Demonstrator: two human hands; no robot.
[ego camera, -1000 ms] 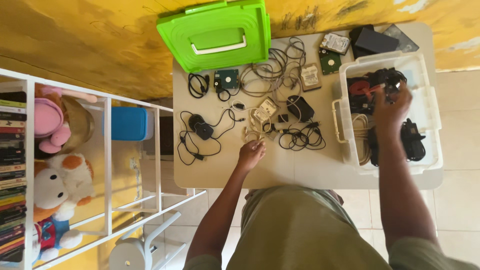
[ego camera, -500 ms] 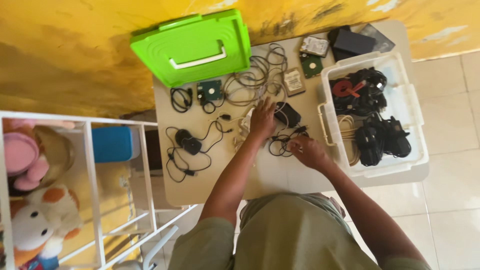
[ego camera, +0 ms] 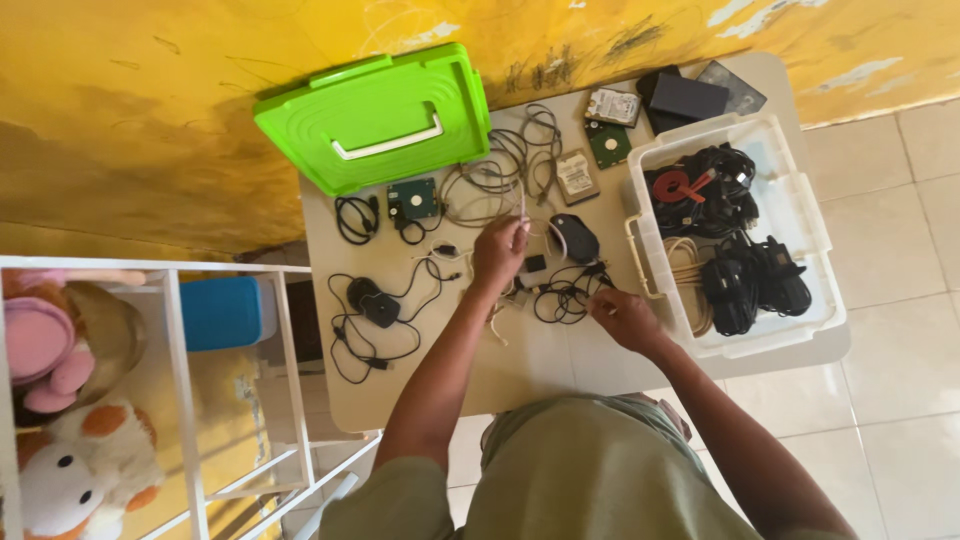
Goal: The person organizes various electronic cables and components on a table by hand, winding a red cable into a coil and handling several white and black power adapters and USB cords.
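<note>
— What do I have under me, biggest first?

— I see the counter (ego camera: 420, 385), the clear bin (ego camera: 810, 250) of dark cables at its right end, and the green lid (ego camera: 375, 115) leaning at the back.

— And the hands?

— My left hand (ego camera: 498, 250) is closed, pinching a pale cable (ego camera: 523, 203) that runs up and away from it toward the wall. My right hand (ego camera: 622, 318) sits nearer me, fingers curled at the edge of the black cable tangle (ego camera: 565, 295); I cannot tell if it grips a strand.

— Which is closer to the tangle?

— The right, I judge: the tangle lies just to its left, between both hands, beside the black mouse (ego camera: 577, 238).
</note>
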